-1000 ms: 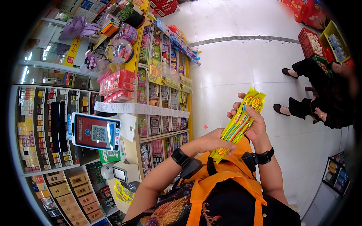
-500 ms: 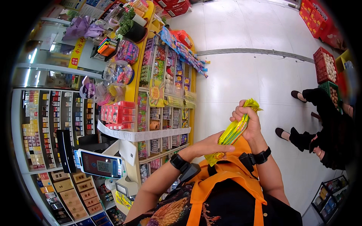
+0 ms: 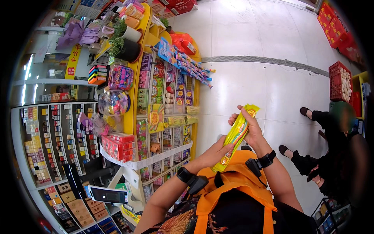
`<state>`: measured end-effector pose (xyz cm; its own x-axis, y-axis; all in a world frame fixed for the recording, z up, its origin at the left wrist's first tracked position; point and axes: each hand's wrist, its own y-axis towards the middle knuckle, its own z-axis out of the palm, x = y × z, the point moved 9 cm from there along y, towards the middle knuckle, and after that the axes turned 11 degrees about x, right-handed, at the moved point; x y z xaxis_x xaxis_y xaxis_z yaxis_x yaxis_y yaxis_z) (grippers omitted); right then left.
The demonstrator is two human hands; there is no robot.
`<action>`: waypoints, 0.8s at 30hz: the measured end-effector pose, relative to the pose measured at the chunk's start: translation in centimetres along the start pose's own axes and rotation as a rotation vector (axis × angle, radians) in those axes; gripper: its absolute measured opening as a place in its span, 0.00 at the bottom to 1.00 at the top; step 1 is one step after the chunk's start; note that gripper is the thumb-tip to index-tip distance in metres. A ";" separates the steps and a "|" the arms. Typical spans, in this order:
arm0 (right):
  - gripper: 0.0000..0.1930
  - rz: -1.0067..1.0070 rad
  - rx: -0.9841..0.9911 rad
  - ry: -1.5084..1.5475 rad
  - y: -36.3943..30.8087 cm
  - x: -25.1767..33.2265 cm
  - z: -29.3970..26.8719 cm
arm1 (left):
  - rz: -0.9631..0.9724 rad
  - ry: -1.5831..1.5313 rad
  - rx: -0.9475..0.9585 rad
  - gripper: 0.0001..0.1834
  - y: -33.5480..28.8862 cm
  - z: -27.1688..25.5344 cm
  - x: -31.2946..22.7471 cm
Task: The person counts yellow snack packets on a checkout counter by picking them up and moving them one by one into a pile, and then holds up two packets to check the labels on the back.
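Observation:
In front of my orange apron (image 3: 233, 187), both hands hold a bundle of long, narrow yellow candy packets (image 3: 237, 136) with a coloured stripe down the front. It slants from lower left to upper right. My left hand (image 3: 213, 153) grips the lower end, thumb lying along its edge and fingers hidden beneath. Around the upper half is my right hand (image 3: 252, 128), thumb across the edge and fingertips showing past the far side. How many packets are stacked cannot be made out.
On the left stands a yellow-edged counter with candy shelves (image 3: 167, 89). Red boxes (image 3: 119, 146), a paper strip (image 3: 156, 158) and a payment screen (image 3: 108, 194) are on it. A person in black (image 3: 331, 144) is at right, near a red egg crate (image 3: 339, 82).
My right hand has loosened from a tight wrap, and the bundle now lies flatter with its printed front up. The payment screen has turned mostly dark. The whole view has shifted slightly.

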<state>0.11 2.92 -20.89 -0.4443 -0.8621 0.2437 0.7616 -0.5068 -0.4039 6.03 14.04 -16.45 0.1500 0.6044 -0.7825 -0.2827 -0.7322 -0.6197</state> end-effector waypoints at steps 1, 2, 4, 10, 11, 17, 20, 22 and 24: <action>0.20 0.051 0.018 0.044 1.2 -0.2 -0.3 | -0.022 -0.071 0.004 0.26 0.7 -1.4 -0.1; 0.21 0.089 0.037 0.090 2.6 -0.7 -0.3 | -0.046 -0.134 0.016 0.26 0.9 -3.0 -0.2; 0.28 -0.011 0.088 -0.171 5.9 -1.3 -0.4 | -0.129 -0.181 -0.146 0.21 -0.3 -6.8 0.5; 0.35 -0.446 -0.159 -0.296 10.3 16.5 -1.8 | -0.262 -0.372 -0.341 0.11 1.6 -19.8 11.4; 0.30 -0.463 -0.134 -0.298 9.9 17.9 -1.1 | -0.239 -0.321 -0.391 0.10 2.4 -22.5 14.3; 0.27 -0.300 -0.445 -0.370 8.4 11.8 -8.0 | -0.445 -0.403 -0.416 0.13 11.2 -33.3 25.3; 0.25 -0.187 -0.577 -0.280 9.2 7.7 -11.9 | -0.640 -0.139 -0.483 0.16 14.0 -37.7 29.0; 0.25 -0.119 -0.623 -0.288 10.4 6.6 -14.1 | -0.739 -0.045 -0.612 0.21 15.7 -41.2 32.5; 0.25 -0.051 -0.661 -0.288 11.3 5.5 -16.5 | -0.753 0.024 -0.731 0.25 17.1 -44.2 39.8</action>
<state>-1.49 -7.63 -38.63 -0.2603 -0.8478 0.4621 0.2581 -0.5223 -0.8128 49.03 11.67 -60.90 0.0704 0.9820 -0.1750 0.5310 -0.1854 -0.8268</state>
